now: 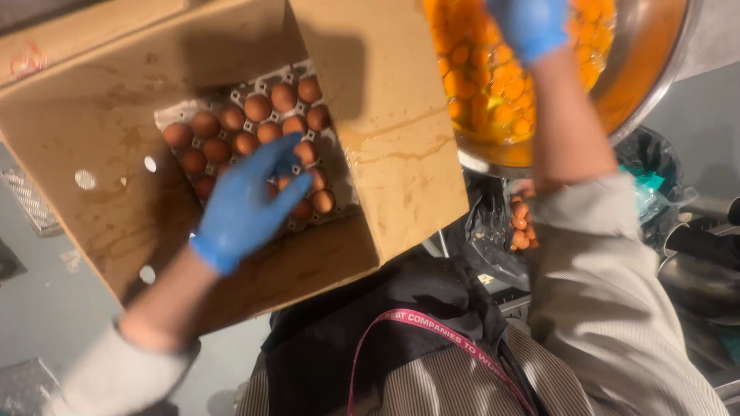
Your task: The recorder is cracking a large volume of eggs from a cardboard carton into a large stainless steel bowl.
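My left hand, in a blue glove, reaches into an open cardboard box with fingers spread over a grey tray of brown eggs. It hovers on the eggs at the tray's near side; I cannot see an egg gripped in it. My right hand, also blue-gloved, is up over a large metal bowl filled with several orange egg yolks. Its fingers are cut off by the frame's top edge, so what it holds is hidden.
The box's open flap stands between the egg tray and the bowl, stained with drips. Below the bowl, a dark plastic bag holds broken eggshells. Metal kitchen gear sits at the right edge. A pink lanyard hangs over my dark apron.
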